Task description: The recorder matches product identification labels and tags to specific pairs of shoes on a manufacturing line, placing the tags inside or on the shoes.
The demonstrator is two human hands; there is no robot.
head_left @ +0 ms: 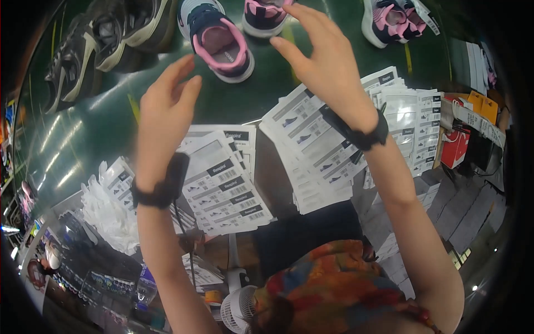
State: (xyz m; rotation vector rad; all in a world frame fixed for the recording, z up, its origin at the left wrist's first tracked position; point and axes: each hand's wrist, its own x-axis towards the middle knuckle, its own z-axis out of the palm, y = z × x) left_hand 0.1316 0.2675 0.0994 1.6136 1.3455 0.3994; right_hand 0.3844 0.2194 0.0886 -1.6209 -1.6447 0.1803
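On a shiny green desk (pixel 222 103), near the top of the view, a navy shoe (pixel 217 40) with a pink padded collar sits upright, heel nearest the viewer, with a matching shoe (pixel 266 21) just to its right. The left grip (pixel 167 103) is wide and empty near the first one's heel; the right grip (pixel 331 64) is wide too, thumb and finger spread at the second one's right side, though I cannot tell whether they touch it. Both look light and hardy, with soft collars likely to give and firmer white soles, so the surest hold is probably low around the heel
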